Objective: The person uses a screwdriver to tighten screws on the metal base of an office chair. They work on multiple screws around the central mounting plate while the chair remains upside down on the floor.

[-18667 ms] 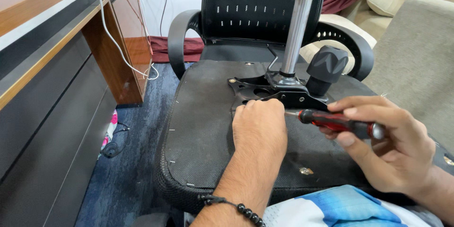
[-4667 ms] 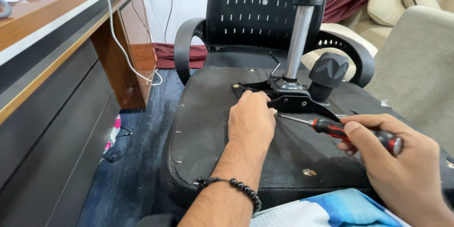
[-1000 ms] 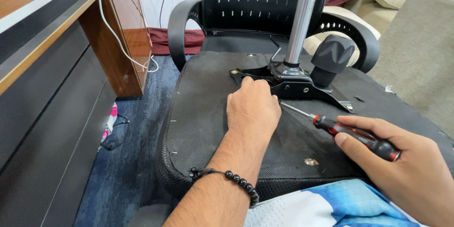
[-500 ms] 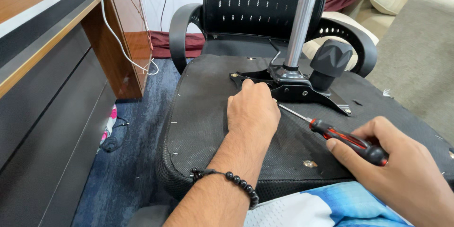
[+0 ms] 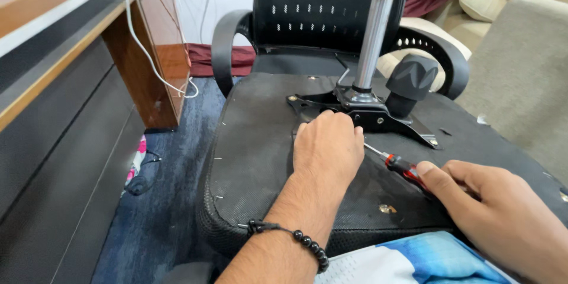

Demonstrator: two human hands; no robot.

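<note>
An office chair lies upside down, its black seat underside facing up. A black metal mechanism plate is bolted to it, with a chrome gas cylinder rising from it and a black knob at its right. My left hand rests knuckles-up on the seat against the plate's near edge, fingers curled; a bead bracelet is on that wrist. My right hand grips a red-and-black screwdriver, its thin shaft pointing up-left toward the plate, tip next to my left hand.
A wooden desk with a white cable stands at the left over dark blue carpet. The chair's mesh backrest and armrests lie behind. A beige sofa is at the right. A blue-white sheet lies at the bottom.
My right hand has slid the screwdriver left and slightly down toward my left hand. My left hand has stayed on the plate's edge.
</note>
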